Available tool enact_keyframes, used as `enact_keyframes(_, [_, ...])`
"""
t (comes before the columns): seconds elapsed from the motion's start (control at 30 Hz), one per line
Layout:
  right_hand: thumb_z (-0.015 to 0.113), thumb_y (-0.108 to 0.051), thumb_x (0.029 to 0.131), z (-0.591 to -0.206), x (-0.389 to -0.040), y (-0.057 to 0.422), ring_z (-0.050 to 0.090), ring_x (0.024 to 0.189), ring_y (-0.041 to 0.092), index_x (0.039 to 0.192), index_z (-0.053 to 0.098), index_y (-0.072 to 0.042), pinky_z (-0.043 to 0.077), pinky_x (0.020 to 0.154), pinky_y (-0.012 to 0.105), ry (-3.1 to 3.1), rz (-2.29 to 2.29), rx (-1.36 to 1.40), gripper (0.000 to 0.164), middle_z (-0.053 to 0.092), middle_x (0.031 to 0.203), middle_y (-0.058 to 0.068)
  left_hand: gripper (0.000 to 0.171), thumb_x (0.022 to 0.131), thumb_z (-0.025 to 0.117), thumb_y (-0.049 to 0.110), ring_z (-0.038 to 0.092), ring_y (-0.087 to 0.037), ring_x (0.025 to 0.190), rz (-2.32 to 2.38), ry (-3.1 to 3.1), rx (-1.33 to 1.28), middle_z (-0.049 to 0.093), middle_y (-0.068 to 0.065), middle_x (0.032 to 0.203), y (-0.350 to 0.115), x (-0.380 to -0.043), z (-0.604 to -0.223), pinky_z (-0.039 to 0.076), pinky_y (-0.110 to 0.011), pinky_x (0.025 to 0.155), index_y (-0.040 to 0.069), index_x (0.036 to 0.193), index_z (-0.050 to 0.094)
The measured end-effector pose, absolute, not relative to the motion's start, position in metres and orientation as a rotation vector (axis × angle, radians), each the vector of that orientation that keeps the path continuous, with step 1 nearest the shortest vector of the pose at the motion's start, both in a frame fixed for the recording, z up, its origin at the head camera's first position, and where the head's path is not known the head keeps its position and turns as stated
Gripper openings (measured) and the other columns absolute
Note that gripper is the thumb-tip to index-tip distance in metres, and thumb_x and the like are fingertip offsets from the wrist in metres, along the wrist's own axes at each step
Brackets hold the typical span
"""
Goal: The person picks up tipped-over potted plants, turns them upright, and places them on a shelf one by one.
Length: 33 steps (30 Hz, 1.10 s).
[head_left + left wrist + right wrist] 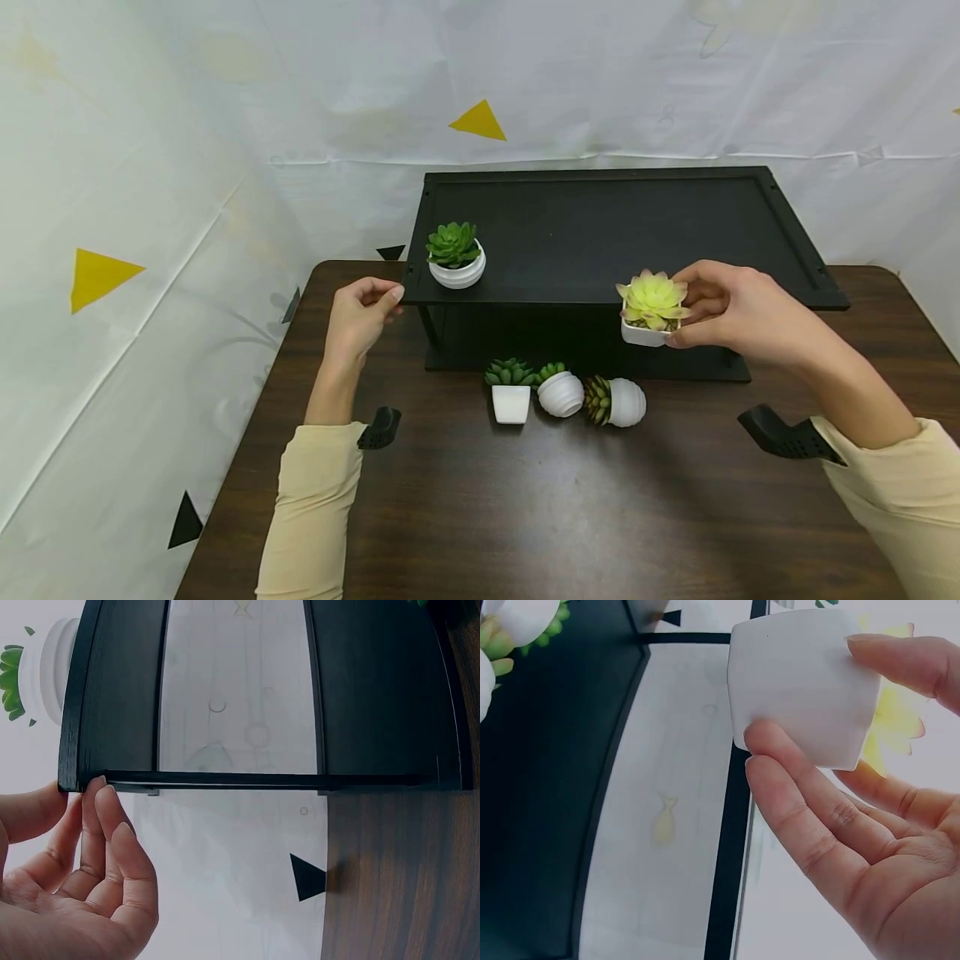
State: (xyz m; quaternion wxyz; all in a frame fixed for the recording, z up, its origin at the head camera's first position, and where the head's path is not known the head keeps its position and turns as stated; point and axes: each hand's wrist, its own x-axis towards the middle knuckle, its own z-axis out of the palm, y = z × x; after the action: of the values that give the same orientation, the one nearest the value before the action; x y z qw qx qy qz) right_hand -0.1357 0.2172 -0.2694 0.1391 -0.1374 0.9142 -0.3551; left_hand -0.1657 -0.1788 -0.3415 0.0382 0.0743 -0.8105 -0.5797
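Note:
My right hand (738,312) grips a small white square pot (802,690) with a yellow-green artificial succulent (651,298), held upright near the front edge of the black two-tier shelf (570,237). In the right wrist view, thumb and fingers lie around the pot's sides. The left hand (360,321) pinches the shelf's front left corner between thumb and fingertips, also seen in the left wrist view with the fingers (94,817) under the top board. On the top board's left part stands a green succulent in a round white pot (459,271).
Before the shelf, on the dark wooden table (480,517), are an upright succulent in a square white pot (511,404), a tilted round-potted one (561,393) and another lying on its side (627,403). White sheeting (360,92) hangs behind and to the left.

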Motion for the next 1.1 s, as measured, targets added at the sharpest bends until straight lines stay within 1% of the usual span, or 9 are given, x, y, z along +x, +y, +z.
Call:
enact_keyframes(0.23, [0.075,-0.018,0.076,-0.267,-0.145,0.210,0.063,0.090,0.019,0.123,0.045,0.002,0.047,0.070,0.025,2.624,-0.998,-0.405,0.059,0.059,0.107,0.016,0.019,0.091,0.057,0.010,0.057,-0.010,0.066,-1.784,-2.485,0.222,0.058,-0.007,0.084,-0.178,-0.166,-0.341,0.045,-0.022,0.063,-0.005,0.101,0.062])
enact_keyframes(0.43, [0.075,-0.016,0.076,-0.263,-0.149,0.205,0.064,0.089,0.020,0.123,0.045,0.002,0.047,0.074,0.030,2.619,-0.999,-0.427,0.059,0.059,0.107,0.016,0.019,0.091,0.058,0.010,0.057,-0.009,0.066,-1.783,-2.481,0.221,0.058,-0.007,0.083,-0.178,-0.165,-0.341,0.045,-0.022,0.062,-0.005,0.100,0.062])
enact_keyframes(0.67, [0.075,-0.013,0.075,-0.258,-0.153,0.199,0.063,0.089,0.020,0.122,0.046,0.001,0.048,0.072,0.028,2.630,-1.031,-0.419,0.058,0.059,0.107,0.016,0.020,0.090,0.058,0.011,0.057,-0.009,0.066,-1.781,-2.485,0.222,0.058,-0.008,0.084,-0.179,-0.166,-0.342,0.045,-0.022,0.062,-0.005,0.101,0.062])
enact_keyframes(0.9, [0.075,-0.011,0.074,-0.254,-0.160,0.191,0.062,0.092,0.022,0.122,0.046,0.000,0.047,0.077,0.036,2.620,-1.069,-0.389,0.057,0.059,0.109,0.017,0.019,0.090,0.058,0.011,0.057,-0.009,0.066,-1.777,-2.485,0.222,0.058,-0.007,0.084,-0.179,-0.167,-0.342,0.045,-0.021,0.062,-0.005,0.101,0.062])
enact_keyframes(1.1, [0.074,-0.010,0.075,-0.253,-0.167,0.187,0.062,0.094,0.023,0.124,0.045,0.000,0.047,0.080,0.038,2.599,-1.077,-0.395,0.058,0.058,0.110,0.019,0.019,0.090,0.058,0.011,0.057,-0.010,0.066,-1.773,-2.489,0.224,0.058,-0.007,0.083,-0.179,-0.167,-0.341,0.045,-0.021,0.062,-0.005,0.101,0.062])
